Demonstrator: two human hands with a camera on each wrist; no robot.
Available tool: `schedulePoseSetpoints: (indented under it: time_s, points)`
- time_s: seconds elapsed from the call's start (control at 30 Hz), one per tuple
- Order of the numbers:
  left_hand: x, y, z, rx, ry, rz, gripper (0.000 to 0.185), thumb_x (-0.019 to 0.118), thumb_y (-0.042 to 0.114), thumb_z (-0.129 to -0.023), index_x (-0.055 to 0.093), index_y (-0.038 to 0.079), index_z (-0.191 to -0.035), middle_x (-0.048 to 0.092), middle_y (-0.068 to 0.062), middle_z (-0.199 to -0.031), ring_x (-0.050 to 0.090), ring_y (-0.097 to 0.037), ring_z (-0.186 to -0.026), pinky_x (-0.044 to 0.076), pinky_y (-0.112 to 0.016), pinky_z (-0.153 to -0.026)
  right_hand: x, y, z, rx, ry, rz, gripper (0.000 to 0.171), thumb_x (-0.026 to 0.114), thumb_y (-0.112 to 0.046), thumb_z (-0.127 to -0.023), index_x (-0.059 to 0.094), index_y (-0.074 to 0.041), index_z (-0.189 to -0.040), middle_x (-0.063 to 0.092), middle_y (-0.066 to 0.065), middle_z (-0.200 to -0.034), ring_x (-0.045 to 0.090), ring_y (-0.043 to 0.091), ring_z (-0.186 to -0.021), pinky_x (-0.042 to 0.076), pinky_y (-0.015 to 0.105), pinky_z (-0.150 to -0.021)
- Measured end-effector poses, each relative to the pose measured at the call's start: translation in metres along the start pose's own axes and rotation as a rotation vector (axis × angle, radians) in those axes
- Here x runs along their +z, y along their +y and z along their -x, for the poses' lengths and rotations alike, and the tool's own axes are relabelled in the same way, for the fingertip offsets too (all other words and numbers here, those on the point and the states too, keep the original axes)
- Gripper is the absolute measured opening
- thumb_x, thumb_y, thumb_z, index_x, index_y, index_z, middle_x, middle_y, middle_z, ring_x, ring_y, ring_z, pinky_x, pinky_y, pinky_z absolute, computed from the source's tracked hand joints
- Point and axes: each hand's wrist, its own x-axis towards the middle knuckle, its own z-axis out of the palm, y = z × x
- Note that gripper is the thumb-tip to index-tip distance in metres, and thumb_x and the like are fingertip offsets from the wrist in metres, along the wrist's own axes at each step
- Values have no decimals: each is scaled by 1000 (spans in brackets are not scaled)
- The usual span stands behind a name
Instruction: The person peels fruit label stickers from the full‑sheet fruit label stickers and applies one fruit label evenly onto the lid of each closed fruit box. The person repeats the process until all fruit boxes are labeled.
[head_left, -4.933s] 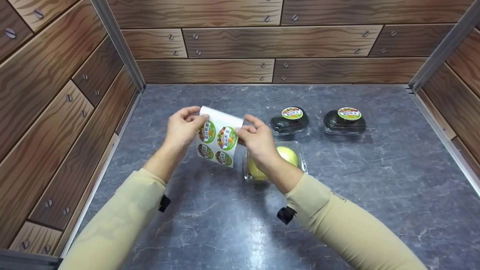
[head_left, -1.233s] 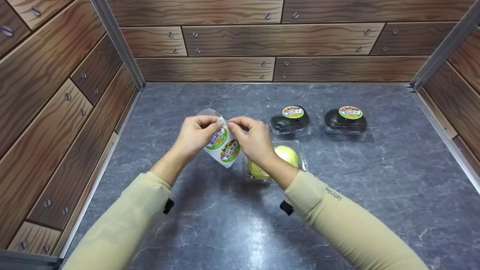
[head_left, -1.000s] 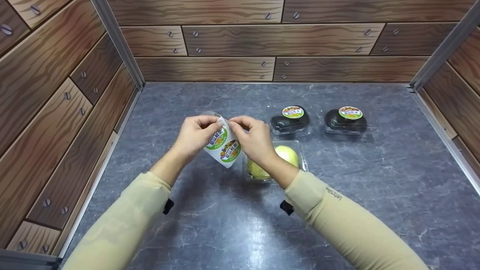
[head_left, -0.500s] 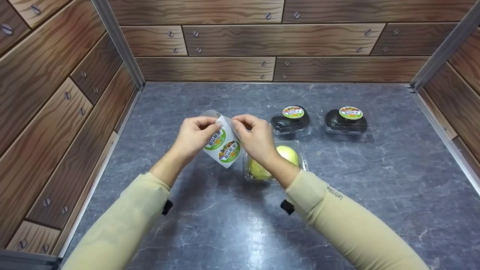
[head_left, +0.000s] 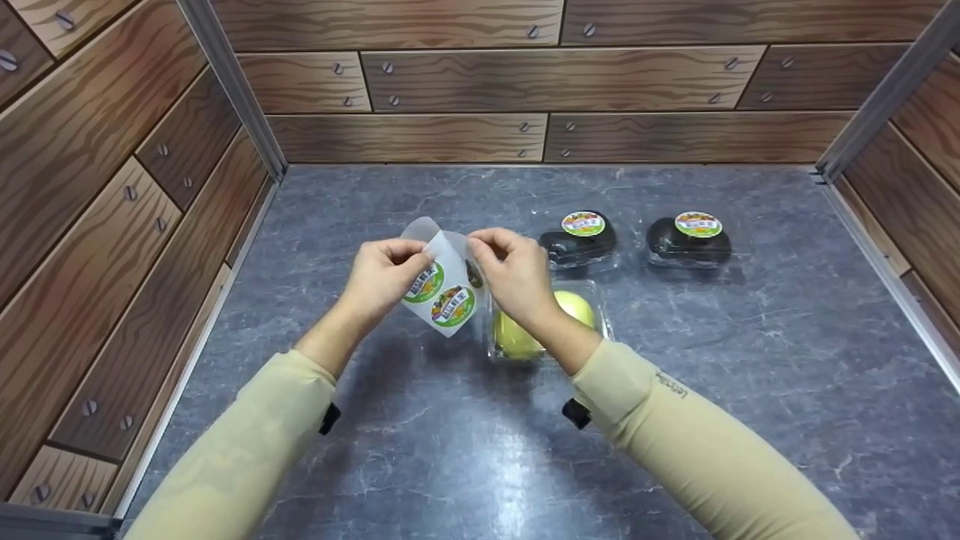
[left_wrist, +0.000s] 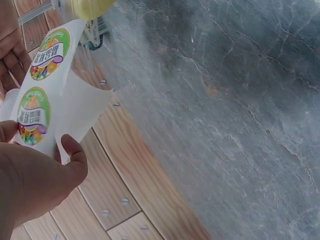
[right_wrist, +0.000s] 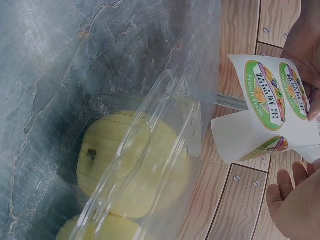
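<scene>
In the head view my left hand (head_left: 382, 279) pinches one edge of a white sheet of round fruit stickers (head_left: 454, 307) between thumb and fingers. Opposite it, my right hand (head_left: 511, 270) pinches the sheet's other side. The sheet is bent, with a pale translucent part looping up behind the hands and a darker sticker showing by the right fingers. Both wrist views show the stickers' colourful fruit print; a curled white part (left_wrist: 85, 102) hangs behind in the left one. Under my right forearm sits a clear plastic box (head_left: 606, 330) with yellow-green fruit (head_left: 517, 339).
Behind on the grey marbled table (head_left: 780, 360) stand two clear boxes of dark produce, the nearer one (head_left: 576, 247) and the right one (head_left: 688, 244). Each bears an oval sticker on top. Wood-patterned walls (head_left: 450, 82) enclose the back and sides.
Earlier the sheet hung spread out with several stickers showing; it is now bent between hands brought closer. Over the last half second the hands part slightly and another sticker shows near the right fingers.
</scene>
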Motion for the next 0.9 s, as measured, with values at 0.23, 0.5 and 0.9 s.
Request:
schedulePoseSetpoints:
  time_s: [0.23,0.5,0.9]
  points:
    - [-4,-2,2,35,19,-87,15,73,9,-99,82,-3,-100,77,-9,-89,68,-14,-78,57,-23,-69,-1,2,-1,-13,3,10,12,74,-14,-100,83,-6,-102,79,4,-92,68,13,-79,54,26,-72]
    - [-8,-8,1,147,82,-304,13,73,13,-94,83,5,-94,78,-5,-93,70,-18,-81,55,-24,-68,-2,5,-1,3,19,3,12,74,-14,-100,82,-5,-102,79,4,-93,68,13,-80,54,25,-72]
    - [-13,-15,0,178,112,-356,11,73,11,-93,82,5,-91,78,-7,-98,71,-21,-90,58,-30,-74,-7,6,0,22,34,21,12,75,-16,-100,83,-8,-102,78,1,-89,65,11,-77,51,25,-70]
